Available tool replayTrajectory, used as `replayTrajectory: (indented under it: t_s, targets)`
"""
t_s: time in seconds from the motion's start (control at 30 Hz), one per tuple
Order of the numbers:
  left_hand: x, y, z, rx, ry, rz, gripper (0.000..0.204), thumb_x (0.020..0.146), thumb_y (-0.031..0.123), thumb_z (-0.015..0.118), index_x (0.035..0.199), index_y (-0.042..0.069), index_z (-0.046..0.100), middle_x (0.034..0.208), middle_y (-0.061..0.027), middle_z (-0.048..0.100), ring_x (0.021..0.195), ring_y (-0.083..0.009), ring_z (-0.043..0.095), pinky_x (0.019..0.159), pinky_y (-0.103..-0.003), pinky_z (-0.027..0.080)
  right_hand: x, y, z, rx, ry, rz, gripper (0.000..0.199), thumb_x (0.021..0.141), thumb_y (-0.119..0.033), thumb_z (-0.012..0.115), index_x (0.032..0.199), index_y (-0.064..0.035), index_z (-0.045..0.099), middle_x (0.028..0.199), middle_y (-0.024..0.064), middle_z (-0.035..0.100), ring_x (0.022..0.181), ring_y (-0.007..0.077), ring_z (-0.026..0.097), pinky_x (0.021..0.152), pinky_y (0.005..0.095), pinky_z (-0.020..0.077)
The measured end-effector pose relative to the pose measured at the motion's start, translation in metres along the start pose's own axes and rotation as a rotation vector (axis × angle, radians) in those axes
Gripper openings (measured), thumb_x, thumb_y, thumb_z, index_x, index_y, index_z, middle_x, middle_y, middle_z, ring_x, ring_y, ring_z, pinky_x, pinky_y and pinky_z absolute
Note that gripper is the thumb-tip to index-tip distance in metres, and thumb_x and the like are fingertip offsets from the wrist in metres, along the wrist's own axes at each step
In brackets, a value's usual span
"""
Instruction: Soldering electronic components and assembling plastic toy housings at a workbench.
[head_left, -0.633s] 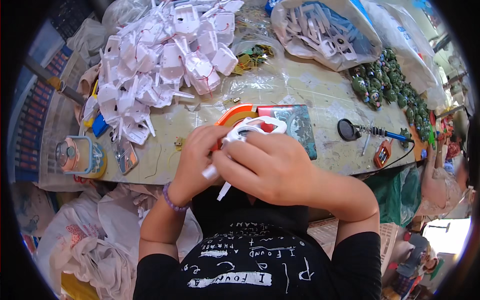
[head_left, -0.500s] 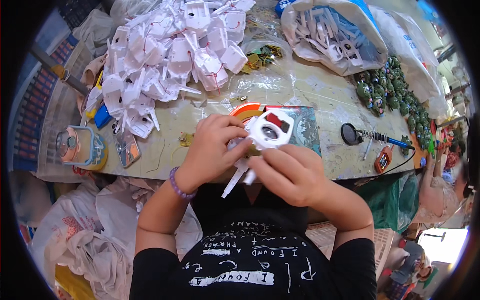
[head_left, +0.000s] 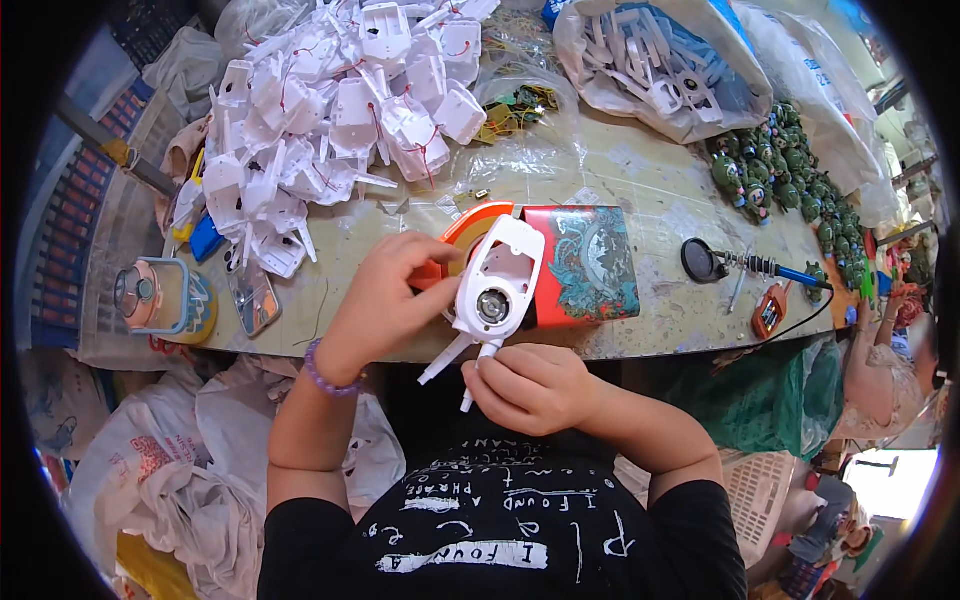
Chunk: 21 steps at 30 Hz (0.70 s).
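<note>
1. White housing, held up at the near edge of the table, open face up; its round dark part shows, so it is likely angled for a clear look inside
2. Right hand closed, fingers and thumb pinching the right of the two near prongs; this looks like a handle grip, keeping fingers off the open face
3. Left hand half open, thumb apart from forefinger, nothing seen gripped; thumb at the housing's left edge, perhaps to steady it, contact unclear
4. Just beyond, an orange ring and a red tin, partly overlapped by the housing in view; placed centrally, probably for easy reach
5. Far left, heaped white housings with red wires; far right, an open bag of white parts, mouth toward the worker, presumably for access
6. Right, blue-handled iron in a coiled holder, likely kept clear of both hands
</note>
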<state>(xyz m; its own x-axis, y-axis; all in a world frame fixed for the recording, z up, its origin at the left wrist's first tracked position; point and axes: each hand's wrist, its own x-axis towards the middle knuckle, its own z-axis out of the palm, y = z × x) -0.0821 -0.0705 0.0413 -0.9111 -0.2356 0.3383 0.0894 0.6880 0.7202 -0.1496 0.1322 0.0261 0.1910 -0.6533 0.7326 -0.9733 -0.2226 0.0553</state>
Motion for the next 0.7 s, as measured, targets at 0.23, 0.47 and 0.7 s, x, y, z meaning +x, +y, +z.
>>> replayTrajectory:
  t_s: [0.23, 0.47, 0.7]
  targets:
    - [-0.049, -0.014, -0.022, -0.169, -0.339, -0.446, 0.028, 0.097, 0.026, 0.053, 0.100, 0.001, 0.064, 0.092, -0.0041, 0.064, 0.081, -0.0102, 0.058, 0.067, -0.026, 0.045, -0.001, -0.003, 0.006, 0.072, -0.130, 0.061, 0.025, 0.070, -0.014, 0.069, 0.092, -0.0030, 0.065, 0.089, 0.0053, 0.059, 0.077, 0.0165, 0.061, 0.060, 0.0261, 0.0527]
    - [-0.059, -0.002, 0.027, -1.117, -0.599, -0.761, 0.041, 0.100, 0.039, 0.047, 0.113, 0.002, 0.058, 0.090, -0.0006, 0.063, 0.079, -0.0073, 0.058, 0.068, -0.022, 0.048, -0.001, -0.001, -0.002, 0.128, -0.126, 0.027, 0.027, 0.072, -0.018, 0.071, 0.092, -0.0021, 0.066, 0.093, 0.0087, 0.062, 0.080, 0.0209, 0.063, 0.066, 0.0310, 0.0541]
    - [-0.086, 0.033, 0.020, -1.092, -0.384, -0.699, 0.037, 0.101, 0.035, 0.046, 0.101, 0.002, 0.063, 0.088, -0.0001, 0.063, 0.079, -0.0077, 0.058, 0.069, -0.023, 0.048, 0.009, -0.019, -0.016, 0.183, -0.075, -0.008, 0.035, 0.076, -0.032, 0.077, 0.093, -0.0037, 0.066, 0.095, 0.0097, 0.065, 0.082, 0.0211, 0.064, 0.071, 0.0330, 0.0545]
